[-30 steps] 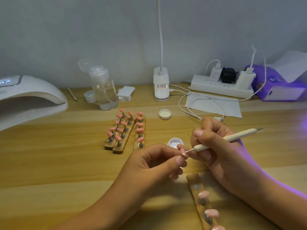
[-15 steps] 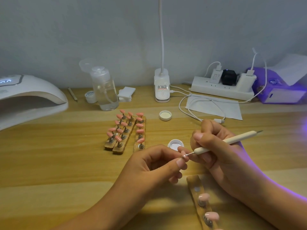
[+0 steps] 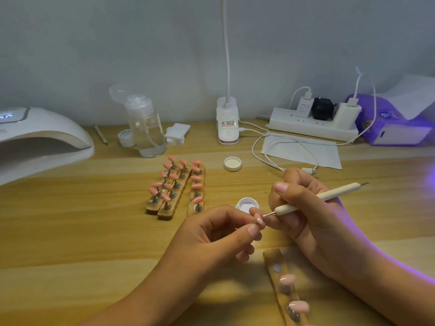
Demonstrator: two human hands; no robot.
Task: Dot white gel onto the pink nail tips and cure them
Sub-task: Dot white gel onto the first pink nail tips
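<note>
Just before the gel pot (image 3: 247, 204), left hand (image 3: 219, 241) pinches a pink tip (image 3: 259, 218); right hand (image 3: 306, 215) grips a dotting pen (image 3: 315, 200), point touching the tip.

Left front: bare table (image 3: 70, 243) between curing lamp (image 3: 40, 142) and left hand (image 3: 211, 236), free to pass.
Centre: nail racks (image 3: 175, 189), gel pot (image 3: 247, 204) and cap (image 3: 232, 164) stand in the way.
Near edge: one more rack (image 3: 274, 257) lies there.
Back: bottle (image 3: 147, 128), power strip (image 3: 313, 128) and cable (image 3: 270, 158) crowd the wall side.

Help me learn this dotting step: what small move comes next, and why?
Probably lower the dotting tool onto the pink nail tip: the right hand holds its ball end right beside the nail, which the left hand pinches steady.
</note>
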